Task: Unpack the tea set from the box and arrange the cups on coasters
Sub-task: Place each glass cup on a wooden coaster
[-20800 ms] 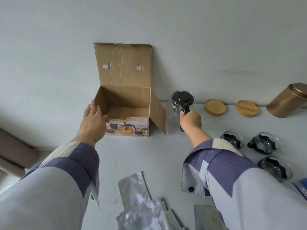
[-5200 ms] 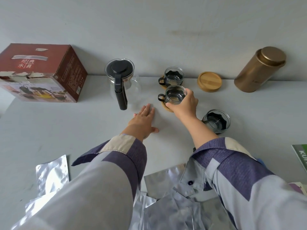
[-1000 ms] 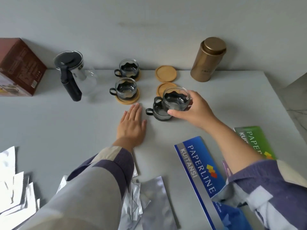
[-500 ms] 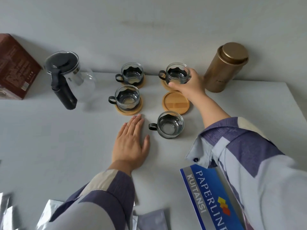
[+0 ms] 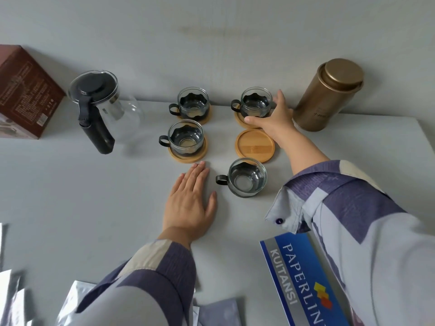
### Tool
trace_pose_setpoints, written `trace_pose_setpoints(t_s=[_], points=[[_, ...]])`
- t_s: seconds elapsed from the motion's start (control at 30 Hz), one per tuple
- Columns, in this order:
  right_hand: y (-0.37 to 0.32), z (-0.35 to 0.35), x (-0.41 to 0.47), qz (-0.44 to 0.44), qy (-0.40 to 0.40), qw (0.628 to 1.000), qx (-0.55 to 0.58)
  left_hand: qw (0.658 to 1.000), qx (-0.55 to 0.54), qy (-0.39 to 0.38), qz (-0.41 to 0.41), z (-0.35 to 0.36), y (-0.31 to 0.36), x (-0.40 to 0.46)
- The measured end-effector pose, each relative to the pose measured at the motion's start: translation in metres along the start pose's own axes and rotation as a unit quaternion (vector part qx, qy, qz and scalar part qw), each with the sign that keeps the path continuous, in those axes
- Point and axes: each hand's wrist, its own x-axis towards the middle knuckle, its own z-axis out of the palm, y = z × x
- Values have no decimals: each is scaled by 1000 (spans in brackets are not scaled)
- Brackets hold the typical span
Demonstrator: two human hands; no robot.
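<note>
- Table (image 5: pixel 70 203): grey top, far edge met the wall; right edge ran diagonally past the tin. Widest bare stretch lay left of the left hand, btwn teapot and foil pouches.
- Box (image 5: pixel 22 95): red-brown, closed, far left, partly cut by the frame edge, apart from the teapot.
- Blue booklet (image 5: pixel 303 281): "PAPERLINE KUITANSI", near-right, part under the right sleeve.
- Gold tin (image 5: pixel 329 95): upright at back-right, near the wall, just beside the right hand.
- Glass teapot (image 5: pixel 103 107): black lid & handle, handle toward the viewer; gap to the cups on its right.
- Foil pouches (image 5: pixel 14 295): bottom-left corner, blurred.
- Left hand (image 5: pixel 190 203): flat on the table, fingers straight, fingertips just short of the front-left coaster (image 5: pixel 188 154).
- Right hand (image 5: pixel 273 121): thumb & fingers curled round the back-right cup (image 5: pixel 256 102), which sat on its coaster.
- Bare coaster (image 5: pixel 255 145): just in front of that cup, nothing on it.
- Loose cup (image 5: pixel 244 177): on the table, nearly touching the bare coaster's near edge, handle left.
- Other two cups, back-left (image 5: pixel 193 103) & front-left (image 5: pixel 186 138): each on a coaster.
</note>
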Motion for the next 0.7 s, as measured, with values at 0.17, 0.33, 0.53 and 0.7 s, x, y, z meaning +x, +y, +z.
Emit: trace_pose_setpoints(t_s=[0.17,0.33,0.53,0.7], points=[[0,-15,-38,-26,25,999,15,1000,-8,0,0,-1,1,-1],[8,-24,-104,-55,-16,996,62,1000,-10,-3,-3,-1,2,-1],[44,-4,-159,-45,-61,996,40,1000,-6,-3,-3,1,3,-1],[58,21,-173,-53,20,998,3,1000,-5,2,-3,2,3,-2]])
